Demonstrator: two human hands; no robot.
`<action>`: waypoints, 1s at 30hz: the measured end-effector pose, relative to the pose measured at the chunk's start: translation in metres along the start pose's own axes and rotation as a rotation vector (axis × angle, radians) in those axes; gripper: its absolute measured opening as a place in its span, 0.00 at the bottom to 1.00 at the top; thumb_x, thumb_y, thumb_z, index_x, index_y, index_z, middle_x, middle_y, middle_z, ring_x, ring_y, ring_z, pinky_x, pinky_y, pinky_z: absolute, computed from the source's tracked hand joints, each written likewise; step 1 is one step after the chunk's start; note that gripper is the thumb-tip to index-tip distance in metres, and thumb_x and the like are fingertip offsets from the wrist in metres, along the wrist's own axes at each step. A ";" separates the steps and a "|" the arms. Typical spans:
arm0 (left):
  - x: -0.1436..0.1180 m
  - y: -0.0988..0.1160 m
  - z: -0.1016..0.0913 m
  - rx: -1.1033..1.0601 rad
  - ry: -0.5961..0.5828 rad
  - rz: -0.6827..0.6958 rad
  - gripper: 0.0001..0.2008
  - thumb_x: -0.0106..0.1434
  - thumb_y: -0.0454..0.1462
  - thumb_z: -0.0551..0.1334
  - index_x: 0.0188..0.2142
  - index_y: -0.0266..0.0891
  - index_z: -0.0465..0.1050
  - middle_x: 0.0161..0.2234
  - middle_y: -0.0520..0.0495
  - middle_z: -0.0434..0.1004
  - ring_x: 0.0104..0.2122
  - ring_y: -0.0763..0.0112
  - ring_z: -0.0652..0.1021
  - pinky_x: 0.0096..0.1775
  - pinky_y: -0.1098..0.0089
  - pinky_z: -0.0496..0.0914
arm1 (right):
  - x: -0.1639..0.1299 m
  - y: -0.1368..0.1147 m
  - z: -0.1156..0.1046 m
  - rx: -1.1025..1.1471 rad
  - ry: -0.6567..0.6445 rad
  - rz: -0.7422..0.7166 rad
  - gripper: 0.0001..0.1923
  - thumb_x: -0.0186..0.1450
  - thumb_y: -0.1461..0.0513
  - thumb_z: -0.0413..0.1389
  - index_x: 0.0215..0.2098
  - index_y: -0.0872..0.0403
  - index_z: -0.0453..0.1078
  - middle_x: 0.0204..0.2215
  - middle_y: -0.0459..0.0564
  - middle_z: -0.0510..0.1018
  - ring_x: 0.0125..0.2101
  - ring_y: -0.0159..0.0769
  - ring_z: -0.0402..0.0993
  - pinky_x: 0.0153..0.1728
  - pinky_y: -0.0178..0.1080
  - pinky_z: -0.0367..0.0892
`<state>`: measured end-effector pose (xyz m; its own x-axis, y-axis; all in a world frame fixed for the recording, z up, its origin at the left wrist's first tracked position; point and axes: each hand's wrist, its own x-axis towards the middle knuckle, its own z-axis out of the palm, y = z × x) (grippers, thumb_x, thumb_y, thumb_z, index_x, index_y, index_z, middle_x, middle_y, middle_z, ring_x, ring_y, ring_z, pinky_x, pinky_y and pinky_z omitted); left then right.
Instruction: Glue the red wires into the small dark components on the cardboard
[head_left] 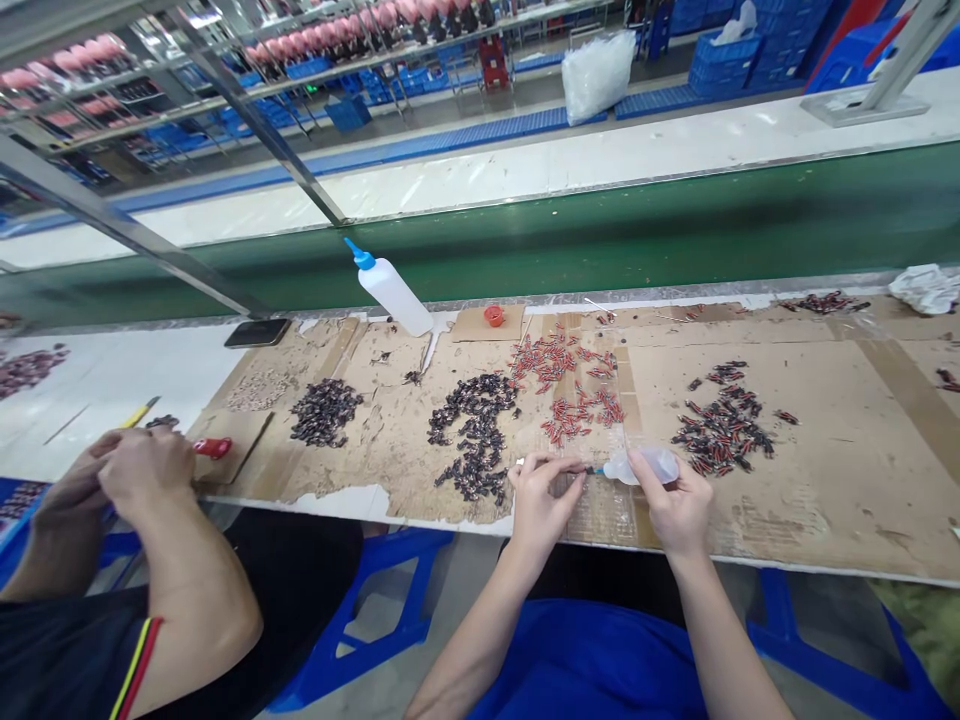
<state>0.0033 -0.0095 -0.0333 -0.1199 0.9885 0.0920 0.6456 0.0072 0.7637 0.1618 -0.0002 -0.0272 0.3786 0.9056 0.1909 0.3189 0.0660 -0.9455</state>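
Torn cardboard bench [825, 470] | left hand [541, 500] grip pinches small metal part [525, 462] | right hand [679, 505] grip clamps soft translucent squeeze bottle [643, 465]

Single head view, looking forward and down over near workbench [825, 470]; conveyor [600, 230] beyond.

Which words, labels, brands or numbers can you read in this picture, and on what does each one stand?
None can be read.
White squeeze bottle: no label shows.
Small bottle in the right hand: plain.
Dark phone: screen blank.
Blue crates far back: any marks too small.
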 end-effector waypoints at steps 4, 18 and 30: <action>0.001 0.004 -0.003 -0.006 -0.024 -0.009 0.07 0.56 0.34 0.68 0.34 0.46 0.81 0.34 0.49 0.84 0.41 0.62 0.77 0.49 0.56 0.62 | 0.000 0.002 -0.001 0.058 0.053 0.039 0.15 0.55 0.51 0.63 0.22 0.54 0.73 0.19 0.47 0.77 0.20 0.35 0.71 0.23 0.37 0.67; 0.020 0.004 -0.019 0.175 0.101 -0.052 0.03 0.59 0.36 0.66 0.31 0.45 0.80 0.36 0.48 0.82 0.46 0.56 0.71 0.47 0.55 0.58 | 0.026 0.014 -0.004 0.168 0.115 0.124 0.31 0.41 0.53 0.72 0.32 0.50 0.57 0.33 0.49 0.78 0.36 0.40 0.78 0.43 0.46 0.70; 0.026 0.002 -0.011 0.252 0.033 -0.038 0.06 0.63 0.34 0.61 0.37 0.45 0.77 0.42 0.46 0.79 0.46 0.56 0.69 0.47 0.56 0.60 | 0.006 0.019 -0.010 0.068 0.124 -0.063 0.33 0.45 0.54 0.71 0.41 0.50 0.58 0.44 0.54 0.75 0.43 0.42 0.76 0.43 0.48 0.73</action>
<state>-0.0066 0.0142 -0.0221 -0.1697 0.9813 0.0904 0.8073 0.0858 0.5839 0.1787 0.0025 -0.0411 0.4655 0.8404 0.2777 0.2875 0.1532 -0.9455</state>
